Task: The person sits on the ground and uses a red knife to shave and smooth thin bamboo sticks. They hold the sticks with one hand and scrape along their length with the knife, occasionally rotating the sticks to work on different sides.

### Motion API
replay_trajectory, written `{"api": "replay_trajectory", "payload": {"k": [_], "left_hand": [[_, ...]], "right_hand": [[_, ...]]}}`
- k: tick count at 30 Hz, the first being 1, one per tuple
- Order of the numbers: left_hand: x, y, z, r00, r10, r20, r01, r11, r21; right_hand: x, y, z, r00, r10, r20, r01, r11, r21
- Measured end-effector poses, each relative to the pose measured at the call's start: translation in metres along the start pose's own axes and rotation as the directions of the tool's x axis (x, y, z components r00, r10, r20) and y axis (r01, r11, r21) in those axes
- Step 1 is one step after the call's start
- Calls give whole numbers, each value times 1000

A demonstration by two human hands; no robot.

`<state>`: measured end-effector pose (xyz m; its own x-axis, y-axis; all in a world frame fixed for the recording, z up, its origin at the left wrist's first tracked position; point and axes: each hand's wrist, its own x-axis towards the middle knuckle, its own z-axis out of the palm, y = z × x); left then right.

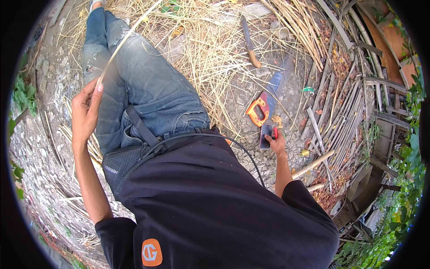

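Observation:
My left hand (88,107) pinches the lower end of a long, thin pale strip (121,44), which looks like split bamboo or cane. The strip slants up across my jeans to the top edge. Over on the right, my right hand (277,144) has its fingers closed round a small red object (276,132), mostly hidden, whose kind I cannot make out. The thumb of that hand lies against a dark-screened phone (265,131); whether the phone is held or rests on the ground I cannot tell. Just beyond it lies a handsaw (260,112) with an orange handle.
A long blade with a wooden handle (251,47) lies farther off among scattered pale strips (201,58). Bundled strips (309,31) are at the far right, and thin sticks (347,125) are stacked along the right side. A black cable (244,150) crosses my waist.

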<state>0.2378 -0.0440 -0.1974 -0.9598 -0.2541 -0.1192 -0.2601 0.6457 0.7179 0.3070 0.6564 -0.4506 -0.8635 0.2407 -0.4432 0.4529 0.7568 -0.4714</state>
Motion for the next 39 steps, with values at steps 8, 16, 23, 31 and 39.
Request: {"api": "replay_trajectory", "payload": {"k": [8, 16, 23, 31, 39], "left_hand": [[3, -1, -1, 998, 60, -15, -60, 998, -6], [-1, -3, 2, 997, 70, -33, -70, 997, 20], [0, -8, 2, 997, 67, -32, -67, 998, -3], [2, -8, 3, 997, 72, -31, -71, 997, 31], [-1, -9, 2, 997, 77, -33, -76, 997, 27]], "right_hand": [[31, 8, 15, 974, 87, -211, -101, 993, -54], [44, -3, 14, 969, 91, -230, -128, 980, -151], [28, 12, 1, 994, 85, -69, -83, 996, 29], [10, 22, 1, 997, 58, -55, -50, 989, 141], [5, 6, 0, 996, 82, -18, -80, 993, 84]]}}
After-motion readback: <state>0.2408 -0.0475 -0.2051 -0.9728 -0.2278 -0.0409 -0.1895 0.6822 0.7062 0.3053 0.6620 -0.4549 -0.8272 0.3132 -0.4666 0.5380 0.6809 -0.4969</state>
